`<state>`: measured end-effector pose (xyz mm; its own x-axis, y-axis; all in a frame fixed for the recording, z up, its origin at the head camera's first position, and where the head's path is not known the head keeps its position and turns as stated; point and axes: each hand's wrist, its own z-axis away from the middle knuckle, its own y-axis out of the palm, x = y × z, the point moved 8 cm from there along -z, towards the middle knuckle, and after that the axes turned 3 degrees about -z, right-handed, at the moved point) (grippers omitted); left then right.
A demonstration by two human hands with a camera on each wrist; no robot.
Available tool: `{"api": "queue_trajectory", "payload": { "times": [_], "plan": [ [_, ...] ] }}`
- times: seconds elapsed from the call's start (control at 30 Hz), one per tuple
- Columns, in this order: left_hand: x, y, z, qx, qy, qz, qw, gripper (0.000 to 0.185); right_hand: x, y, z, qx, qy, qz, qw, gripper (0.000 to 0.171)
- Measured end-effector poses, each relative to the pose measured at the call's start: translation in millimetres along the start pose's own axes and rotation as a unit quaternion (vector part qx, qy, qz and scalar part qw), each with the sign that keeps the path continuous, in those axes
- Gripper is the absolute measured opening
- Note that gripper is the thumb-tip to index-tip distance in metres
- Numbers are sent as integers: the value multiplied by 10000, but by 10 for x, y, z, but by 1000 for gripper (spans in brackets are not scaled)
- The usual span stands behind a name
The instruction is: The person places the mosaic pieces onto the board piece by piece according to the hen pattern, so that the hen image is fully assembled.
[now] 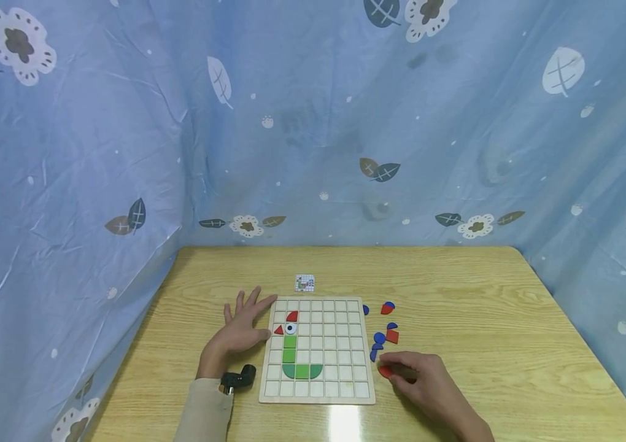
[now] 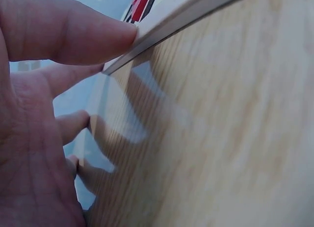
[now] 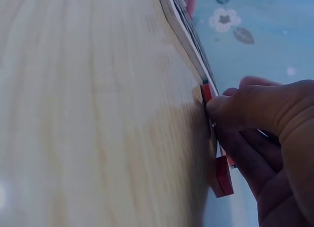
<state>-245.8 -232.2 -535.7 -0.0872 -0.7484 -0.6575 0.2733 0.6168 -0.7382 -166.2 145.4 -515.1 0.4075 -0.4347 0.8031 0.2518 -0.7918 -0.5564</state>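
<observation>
A wooden grid board (image 1: 346,387) lies on the table. On it, red, white-and-blue, green and darker green pieces form a figure: a red triangle (image 1: 278,330), a round eye piece (image 1: 291,328), a red curved piece (image 1: 293,316) and green squares (image 1: 289,355). My left hand (image 1: 242,328) has its fingers spread, with the thumb and index fingertips at the board's left edge. To the right of the board, my right hand (image 1: 423,377) pinches a small red piece (image 3: 206,92) between thumb and fingers, close over the table; its full shape is hidden by the fingers.
Beyond my right hand lie loose blue pieces (image 1: 380,337), a red square (image 1: 393,336) and a red curved piece (image 1: 387,309) overlapping a blue one. A small picture card (image 1: 304,283) rests behind the board. A blue patterned curtain (image 1: 313,123) hangs around the table (image 1: 456,288).
</observation>
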Motion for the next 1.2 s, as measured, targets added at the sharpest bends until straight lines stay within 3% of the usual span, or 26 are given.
{"api": "queue_trajectory", "payload": {
  "times": [0.1,0.33,0.47,0.9,1.2],
  "plan": [
    [4,-3,-3,-5,17,38,10000,85,11,-4,-13,-74,109,58,9999,35],
    [0,-9,18,14,4,46,10000,86,187,16,-126,-483,-297,459,9973,35],
    [-12,-11,27,-1,13,63,10000,86,257,106,-238,-579,-281,366,9973,35],
    [-9,-10,10,-73,-29,-15,10000,86,408,531,-656,-64,27,-93,9999,31],
    [4,-5,1,-62,-33,-5,10000,86,566,916,-890,538,-101,-266,9981,29]
  ]
}}
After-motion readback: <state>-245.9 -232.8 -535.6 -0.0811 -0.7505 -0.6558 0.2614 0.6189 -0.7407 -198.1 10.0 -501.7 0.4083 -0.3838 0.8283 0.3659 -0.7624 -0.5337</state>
